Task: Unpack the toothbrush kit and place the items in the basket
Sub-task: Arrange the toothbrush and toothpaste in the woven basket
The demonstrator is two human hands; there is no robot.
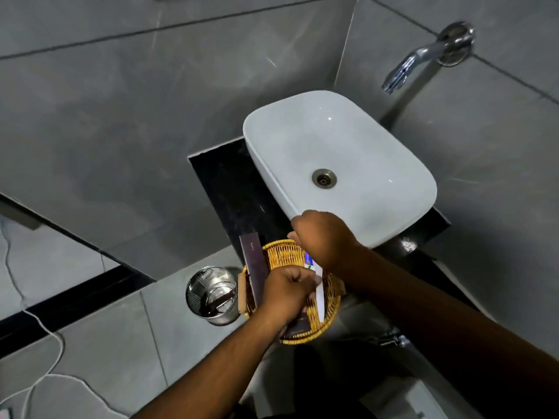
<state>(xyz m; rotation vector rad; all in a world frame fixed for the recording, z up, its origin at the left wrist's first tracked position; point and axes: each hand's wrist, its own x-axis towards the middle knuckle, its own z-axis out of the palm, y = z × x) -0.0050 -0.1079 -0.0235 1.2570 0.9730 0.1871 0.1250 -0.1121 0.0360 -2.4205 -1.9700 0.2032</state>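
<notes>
Two bare hands work over a woven basket (pixel 329 300) at the front edge of the black counter (pixel 230 189), beside the white basin (pixel 348 140). The left hand (pixel 287 293) is curled around the dark kit box (pixel 254 261), which leans on the basket's left rim. The right hand (pixel 325 237), fingers closed, appears to pinch a small blue-and-white tube (pixel 313 263). A white toothbrush (pixel 319 300) lies lengthwise inside the right rim, nearest the left hand's fingertips.
</notes>
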